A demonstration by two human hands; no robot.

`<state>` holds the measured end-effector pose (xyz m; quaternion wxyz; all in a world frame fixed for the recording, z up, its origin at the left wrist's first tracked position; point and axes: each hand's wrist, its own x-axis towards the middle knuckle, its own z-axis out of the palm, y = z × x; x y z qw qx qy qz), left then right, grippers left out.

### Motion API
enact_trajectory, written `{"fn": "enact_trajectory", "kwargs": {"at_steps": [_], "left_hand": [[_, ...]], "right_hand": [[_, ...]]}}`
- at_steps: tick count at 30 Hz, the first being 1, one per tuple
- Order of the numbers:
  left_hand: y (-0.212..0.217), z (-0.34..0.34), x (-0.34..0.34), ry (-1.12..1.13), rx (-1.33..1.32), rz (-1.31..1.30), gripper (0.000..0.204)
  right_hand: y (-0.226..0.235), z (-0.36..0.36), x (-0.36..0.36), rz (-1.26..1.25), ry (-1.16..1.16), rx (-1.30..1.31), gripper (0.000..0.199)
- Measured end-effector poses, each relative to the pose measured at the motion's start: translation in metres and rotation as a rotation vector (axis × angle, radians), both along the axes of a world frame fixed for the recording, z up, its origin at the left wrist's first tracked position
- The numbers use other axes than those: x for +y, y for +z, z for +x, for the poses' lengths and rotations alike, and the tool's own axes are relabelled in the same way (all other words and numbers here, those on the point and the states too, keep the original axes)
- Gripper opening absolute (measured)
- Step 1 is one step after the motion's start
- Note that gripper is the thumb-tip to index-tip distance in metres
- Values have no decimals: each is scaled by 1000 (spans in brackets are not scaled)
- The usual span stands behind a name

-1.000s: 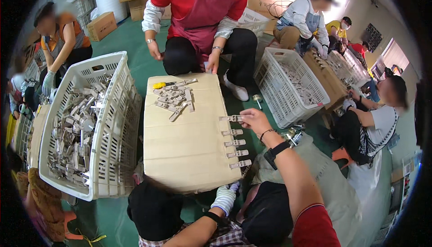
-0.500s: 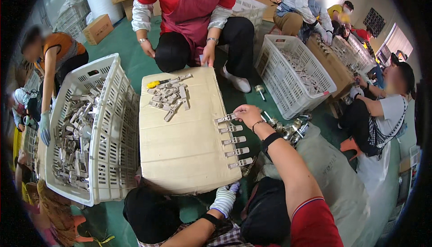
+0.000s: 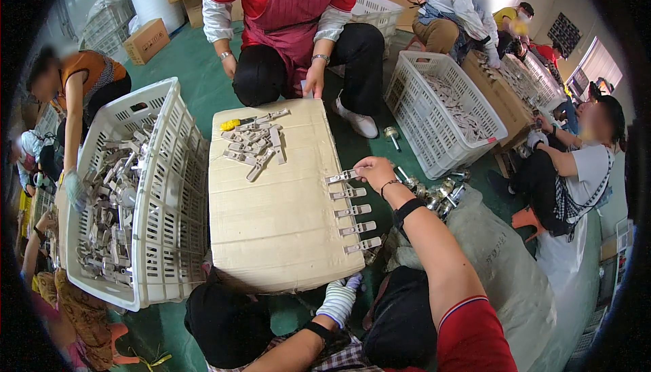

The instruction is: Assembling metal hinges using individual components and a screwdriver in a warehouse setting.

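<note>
My right hand (image 3: 375,172) pinches a flat grey metal clip (image 3: 342,177) at the right edge of a cream cardboard-covered box (image 3: 271,223). Below it, several similar metal clips (image 3: 356,227) line that same edge in a column, their ends jutting past it. My left hand (image 3: 338,302), in a striped white glove, is low against the box's near side; its fingers are partly hidden, so their grip is unclear. Toward the far left of the box top lies a loose heap of metal clips (image 3: 254,143), beside a yellow-and-black tool (image 3: 232,125).
A white crate (image 3: 173,196) full of metal parts stands left; another crate (image 3: 434,121) is at the right. Metal bolt-like pieces (image 3: 441,196) and a pale plastic sack (image 3: 502,257) lie right of the box. A co-worker in a red apron (image 3: 295,26) sits opposite.
My hands and the clips at the edge have hardly moved. The co-worker opposite has shifted a hand by the knee. At the left crate, another person's gloved hand has moved slightly.
</note>
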<state>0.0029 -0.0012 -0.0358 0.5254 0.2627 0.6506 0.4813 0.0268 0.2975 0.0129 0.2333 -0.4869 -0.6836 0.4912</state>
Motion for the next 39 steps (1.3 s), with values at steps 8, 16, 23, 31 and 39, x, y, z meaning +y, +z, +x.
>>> {"fn": "enact_trajectory", "kwargs": {"at_steps": [8,16,23,31,39], "left_hand": [[24,-1,3,71,-189,-63,20],[15,-2,4,51,-123,-31,25],[22,-3,5,2,-159,-136,32],[16,-2,5,0,-142,-107,34],[0,0,2,8,-84,-9,34]], "right_hand": [[-1,-3,1,-2,14,-36,10],[-14,-2,8,-21,15,-63,11],[-15,0,8,24,44,-165,11],[-2,-5,4,-73,40,-238,12],[-2,-3,14,53,36,-205,28]]}}
